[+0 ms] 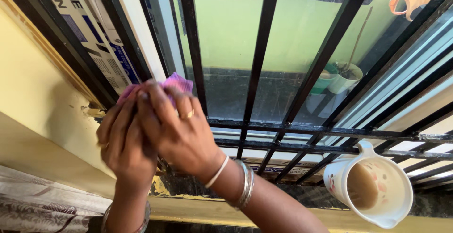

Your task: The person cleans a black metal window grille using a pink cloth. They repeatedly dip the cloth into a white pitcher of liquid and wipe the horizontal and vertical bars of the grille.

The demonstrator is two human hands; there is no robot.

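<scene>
Both my hands are pressed together around a small pink-purple cloth (177, 82) in front of a black barred window grille (259, 63). My right hand (177, 127), with a ring and bangles, lies over my left hand (125, 143). The cloth pokes out above my fingers, near the left bars of the grille. Most of the cloth is hidden inside my hands.
A white plastic jug (370, 190) with brownish liquid stands on the dark sill (283, 200) at the right. Glass panes sit behind the bars; a green wall and buckets (337, 77) show outside. A yellow wall (33, 91) and patterned fabric (42, 209) are at the left.
</scene>
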